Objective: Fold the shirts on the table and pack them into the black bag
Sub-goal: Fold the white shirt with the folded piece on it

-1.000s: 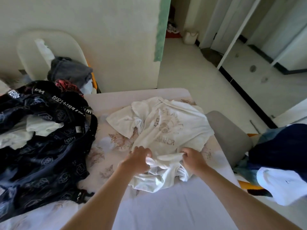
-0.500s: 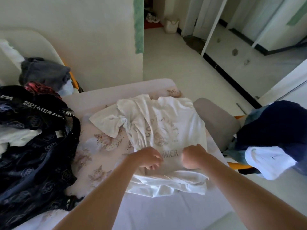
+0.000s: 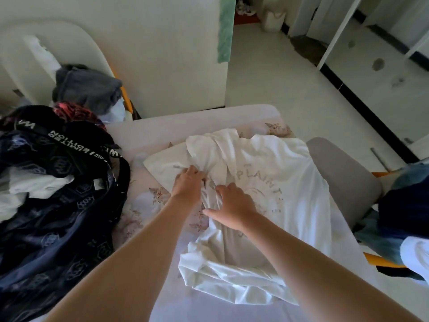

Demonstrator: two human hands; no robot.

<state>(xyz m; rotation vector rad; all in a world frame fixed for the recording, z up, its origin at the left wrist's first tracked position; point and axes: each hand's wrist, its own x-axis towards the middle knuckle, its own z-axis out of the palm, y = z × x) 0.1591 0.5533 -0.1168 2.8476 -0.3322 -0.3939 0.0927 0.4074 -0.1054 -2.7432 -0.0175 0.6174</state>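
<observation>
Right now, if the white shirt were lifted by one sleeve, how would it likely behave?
Probably floppy: the white shirt bunches into soft folds between the left hand and right hand. Likely light, since the thin cloth lies crumpled in loose ridges at its near hem. It would probably drag and wrinkle if pushed across the table.

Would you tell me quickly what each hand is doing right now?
Left hand: on the white shirt; grip cannot be told.
Right hand: open, fingers spread, pressing the shirt.
</observation>
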